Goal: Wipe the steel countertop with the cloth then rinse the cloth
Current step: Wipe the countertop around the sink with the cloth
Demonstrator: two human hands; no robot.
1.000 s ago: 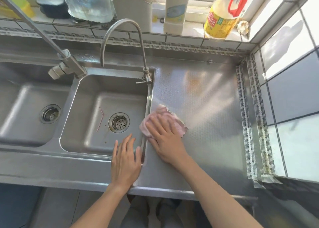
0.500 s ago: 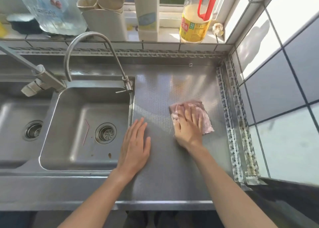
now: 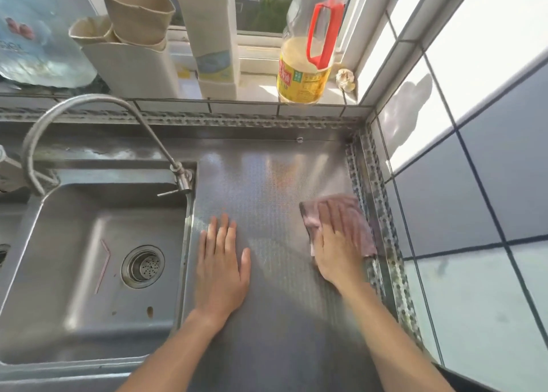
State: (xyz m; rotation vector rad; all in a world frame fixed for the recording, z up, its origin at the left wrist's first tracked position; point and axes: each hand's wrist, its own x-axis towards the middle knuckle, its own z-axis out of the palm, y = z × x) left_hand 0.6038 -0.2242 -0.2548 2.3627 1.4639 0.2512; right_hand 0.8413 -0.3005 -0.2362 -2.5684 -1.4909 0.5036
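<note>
R hand (image 3: pixel 335 243) flat on cloth (image 3: pixel 355 213)

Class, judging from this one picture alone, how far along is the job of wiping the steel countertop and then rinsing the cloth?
Done: nothing can be called finished from this view. In hand: the right hand presses the pink cloth flat on the countertop beside the right wall trim, while the left hand rests flat near the sink. Left: rinsing; the cloth is away from the faucet, where no water shows.
</note>
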